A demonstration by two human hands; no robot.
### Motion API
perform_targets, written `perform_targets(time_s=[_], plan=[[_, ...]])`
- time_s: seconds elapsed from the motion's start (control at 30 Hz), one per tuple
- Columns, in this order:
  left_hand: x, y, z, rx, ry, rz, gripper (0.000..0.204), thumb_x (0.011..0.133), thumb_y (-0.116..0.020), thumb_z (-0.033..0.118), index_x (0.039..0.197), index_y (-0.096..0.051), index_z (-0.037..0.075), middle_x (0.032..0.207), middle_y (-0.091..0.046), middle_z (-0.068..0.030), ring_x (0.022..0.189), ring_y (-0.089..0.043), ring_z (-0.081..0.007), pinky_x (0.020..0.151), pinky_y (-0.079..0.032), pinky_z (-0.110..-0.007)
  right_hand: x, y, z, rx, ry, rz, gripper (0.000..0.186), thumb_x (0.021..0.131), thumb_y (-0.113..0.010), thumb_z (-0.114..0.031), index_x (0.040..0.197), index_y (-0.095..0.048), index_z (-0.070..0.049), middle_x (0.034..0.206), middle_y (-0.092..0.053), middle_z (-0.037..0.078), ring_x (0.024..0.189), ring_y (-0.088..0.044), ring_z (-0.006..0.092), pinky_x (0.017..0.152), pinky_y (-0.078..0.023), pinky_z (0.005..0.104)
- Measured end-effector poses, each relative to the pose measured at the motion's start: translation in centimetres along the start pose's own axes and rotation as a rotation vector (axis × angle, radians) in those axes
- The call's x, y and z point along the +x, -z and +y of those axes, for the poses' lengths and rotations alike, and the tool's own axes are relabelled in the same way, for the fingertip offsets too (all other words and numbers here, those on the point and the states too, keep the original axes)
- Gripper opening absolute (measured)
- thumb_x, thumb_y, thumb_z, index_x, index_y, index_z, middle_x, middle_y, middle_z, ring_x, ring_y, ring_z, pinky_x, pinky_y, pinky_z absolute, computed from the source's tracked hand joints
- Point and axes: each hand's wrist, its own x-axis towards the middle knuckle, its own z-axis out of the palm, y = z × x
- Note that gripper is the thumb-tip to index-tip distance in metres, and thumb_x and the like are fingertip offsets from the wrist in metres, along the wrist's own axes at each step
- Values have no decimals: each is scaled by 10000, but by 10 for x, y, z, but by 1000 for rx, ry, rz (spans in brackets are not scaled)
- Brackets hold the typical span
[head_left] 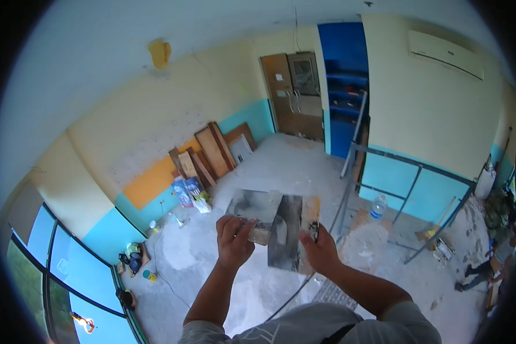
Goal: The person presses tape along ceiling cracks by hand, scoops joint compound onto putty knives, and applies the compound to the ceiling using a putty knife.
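Observation:
My left hand is closed round the worn grip of a wide putty knife, whose grey blade points away from me. In my right hand is a second wide putty knife with a dark, smeared steel blade and a worn orange-brown strip along its right edge. A streak of whitish paste lies on that dark blade. The two blades meet or overlap in front of my chest; whether they touch I cannot tell.
Metal scaffold frame stands to the right, beside a clear water bottle. Wooden boards lean on the far left wall, with bags before them. A cable crosses the dusty floor. Another person is at the far right.

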Motion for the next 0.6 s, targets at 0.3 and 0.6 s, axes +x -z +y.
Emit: perform_targets(time_s=[0.3,0.6], plan=[[185,90,-108,-17,276,447,207,775,-627,68,967,-563,23,882,-599,-170,839,-602,-322,724,-480,-386,9,10,83,474,-283,91,401,923,-562,-220,1241,-473,7,1006,-597,103,857,-603,221,726,-512,396],[406,175,-227,-1038,168,841,486,847,-701,240,1187,-455,-6,1127,-567,-111,989,-562,-199,795,-483,-354,-1,96,142,455,-203,342,445,928,-535,-280,1283,-461,-21,1052,-583,118,946,-564,234,765,-485,356]])
